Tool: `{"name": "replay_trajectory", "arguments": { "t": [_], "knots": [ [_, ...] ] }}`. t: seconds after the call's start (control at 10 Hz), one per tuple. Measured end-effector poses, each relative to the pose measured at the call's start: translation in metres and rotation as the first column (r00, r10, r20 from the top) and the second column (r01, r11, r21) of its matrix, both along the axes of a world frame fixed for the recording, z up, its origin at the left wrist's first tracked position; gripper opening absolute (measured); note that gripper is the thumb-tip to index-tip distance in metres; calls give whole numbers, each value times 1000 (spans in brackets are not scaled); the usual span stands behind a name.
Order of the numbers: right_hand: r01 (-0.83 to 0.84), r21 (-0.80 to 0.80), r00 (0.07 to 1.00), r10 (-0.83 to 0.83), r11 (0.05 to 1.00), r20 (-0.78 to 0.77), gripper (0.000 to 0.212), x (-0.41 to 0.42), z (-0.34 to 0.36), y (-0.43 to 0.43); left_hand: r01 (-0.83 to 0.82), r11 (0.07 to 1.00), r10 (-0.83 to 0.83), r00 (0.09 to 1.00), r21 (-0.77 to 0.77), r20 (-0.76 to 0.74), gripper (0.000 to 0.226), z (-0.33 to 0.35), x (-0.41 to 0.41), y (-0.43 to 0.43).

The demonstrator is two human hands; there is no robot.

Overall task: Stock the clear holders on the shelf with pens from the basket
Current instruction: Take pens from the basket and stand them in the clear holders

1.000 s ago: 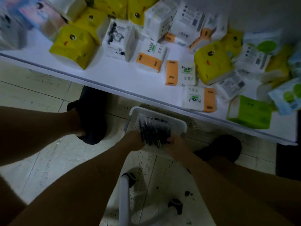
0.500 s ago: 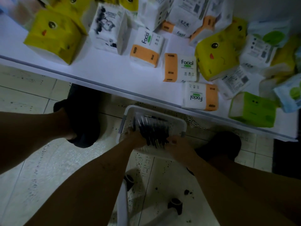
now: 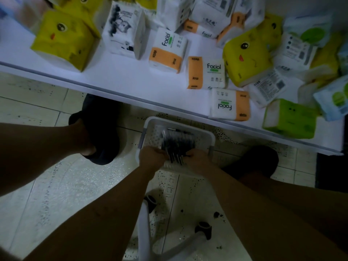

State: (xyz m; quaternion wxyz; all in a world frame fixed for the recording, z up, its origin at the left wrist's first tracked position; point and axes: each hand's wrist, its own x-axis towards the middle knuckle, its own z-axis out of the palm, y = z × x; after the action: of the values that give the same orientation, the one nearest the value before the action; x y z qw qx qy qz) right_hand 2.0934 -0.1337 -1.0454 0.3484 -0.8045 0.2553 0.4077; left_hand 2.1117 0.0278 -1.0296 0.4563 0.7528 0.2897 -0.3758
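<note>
While you bend over the white basket [image 3: 211, 137] on the tiled floor [image 3: 56, 185], your left hand [image 3: 151, 157] and right hand [image 3: 197, 161] sit close together inside it — each curled around one side of the same bundle of dark pens [image 3: 178, 146], whose ends poke out between them. Just beyond the basket runs the white shelf [image 3: 113, 80], crowded with tissue packs [image 3: 207, 72].

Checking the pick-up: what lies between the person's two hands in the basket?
A bunch of dark pens, between left hand and right hand inside the white basket; the head view shows it.
</note>
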Motion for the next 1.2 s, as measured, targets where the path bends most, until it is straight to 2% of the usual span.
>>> {"name": "replay_trajectory", "arguments": {
  "t": [0.1, 0.2, 0.3, 0.4, 0.5, 0.6, 0.7, 0.8, 0.9, 1.1, 1.2],
  "knots": [
    [-46, 17, 998, 47, 999, -43, 20, 5, -6, 7, -37, 997, 36, 999, -67, -18, 36, 15, -6, 5],
    [-210, 3, 975, 210, 978, -80, 13, 8, -6, 8, -53, 991, 46, 997, -121, -64, 52, 26, -9, 9],
    [-374, 35, 919, 376, 927, -117, 31, 9, -9, 5, 35, 992, -44, 996, -121, -78, 48, 32, -7, 14],
    [-245, -15, 950, 237, 969, -201, 37, 15, -12, 2, 143, 988, -146, 988, -67, -49, 38, 36, -2, 21],
    [-205, -20, 957, 196, 978, -215, 13, 18, -16, 2, 135, 990, -135, 991, -47, -3, 21, 39, 1, 24],
    [-156, -71, 974, 142, 985, -174, 31, 19, -21, 0, 124, 990, -117, 988, -63, 102, 16, 41, 1, 19],
    [-120, -159, 992, 115, 980, -43, 34, 17, -18, -4, 47, 993, -31, 989, -106, 141, 17, 44, -1, 13],
    [-31, -148, 999, 35, 989, 26, 22, 17, -5, -2, 131, 991, -126, 985, -34, 114, 19, 43, -6, 14],
    [82, -64, 996, -81, 995, 24, 14, 15, 9, -3, 184, 983, -184, 976, 8, 121, 16, 49, -7, 13],
    [137, 65, 986, -142, 988, 87, 5, 1, 43, 8, 232, 971, -237, 918, 56, 319, 27, 91, 3, 17],
    [241, 123, 951, -259, 963, 168, 18, -1, 55, 15, 253, 959, -281, 916, 130, 286, 27, 111, 9, 18]
  ]
}}
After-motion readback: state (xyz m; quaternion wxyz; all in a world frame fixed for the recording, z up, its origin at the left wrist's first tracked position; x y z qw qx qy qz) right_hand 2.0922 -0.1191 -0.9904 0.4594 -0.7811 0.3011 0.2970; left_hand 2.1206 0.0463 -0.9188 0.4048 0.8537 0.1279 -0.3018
